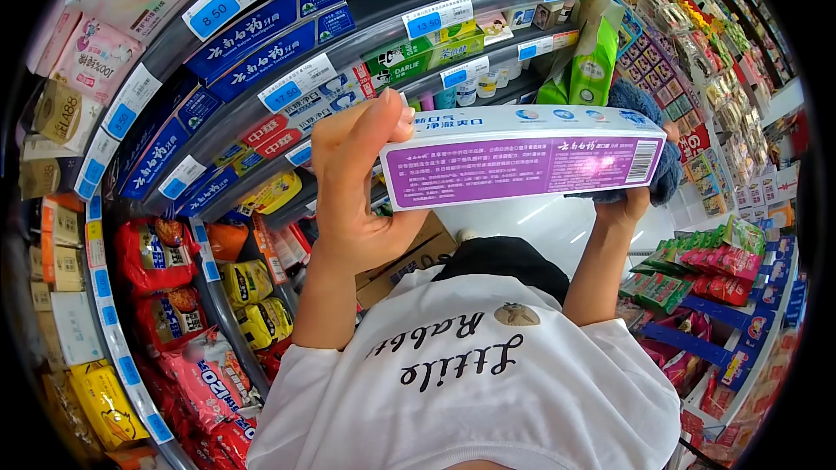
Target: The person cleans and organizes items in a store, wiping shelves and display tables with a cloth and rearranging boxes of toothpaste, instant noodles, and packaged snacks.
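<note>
A long purple-and-white toothpaste box (pixel 522 165) is held up across the middle of the view, its printed side and barcode facing me. My left hand (pixel 361 183) grips the box's left end, thumb on the top edge and fingers curled around the end. Behind the box's right end, my right hand (pixel 629 206) is closed on a dark blue fuzzy cloth (pixel 669 176). A fingertip shows at that end of the box, but most of the right hand's fingers are hidden.
Curved shelves (pixel 366 43) with price tags hold blue toothpaste boxes (pixel 270 43) and a green Darlie box (pixel 427 50). Red packs (pixel 157 254) fill the lower left. A rack of bagged goods (pixel 705 261) stands at right. A cardboard box (pixel 409 261) sits on the floor.
</note>
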A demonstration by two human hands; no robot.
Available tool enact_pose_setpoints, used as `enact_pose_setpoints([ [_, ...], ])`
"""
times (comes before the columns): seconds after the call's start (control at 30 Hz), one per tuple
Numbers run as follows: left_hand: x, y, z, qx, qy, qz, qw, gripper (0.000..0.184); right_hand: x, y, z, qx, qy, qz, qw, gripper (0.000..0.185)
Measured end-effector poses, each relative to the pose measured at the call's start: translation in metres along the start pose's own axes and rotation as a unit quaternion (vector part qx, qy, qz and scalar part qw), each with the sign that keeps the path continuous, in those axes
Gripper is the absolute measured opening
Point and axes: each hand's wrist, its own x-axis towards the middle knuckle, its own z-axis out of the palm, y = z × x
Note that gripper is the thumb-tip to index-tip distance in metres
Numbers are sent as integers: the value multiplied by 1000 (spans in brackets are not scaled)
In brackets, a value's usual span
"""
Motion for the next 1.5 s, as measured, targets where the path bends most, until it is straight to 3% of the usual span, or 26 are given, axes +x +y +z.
enact_pose_setpoints([
  [0.13,2,0,-14,120,-82,39,989,91,-2,2,0,-1,-11,0,1000,80],
  [0.23,9,0,-17,161,-105,94,977,83,-3,6,-5,3,-28,-5,1000,79],
  [0.6,6,-5,-18,259,-58,154,952,77,-5,12,0,-46,-11,-20,999,75],
  [0.77,2,-10,-7,206,56,157,964,52,-4,11,8,-57,-6,-20,998,72],
  [0.93,-2,-13,-5,232,71,173,954,54,6,9,17,-51,-69,-68,994,69],
  [1.27,-9,-15,-6,263,59,147,952,47,8,10,15,-6,-137,-72,988,71],
  [1.5,-27,-22,2,245,25,52,968,57,6,9,17,45,-123,-46,990,66],
])
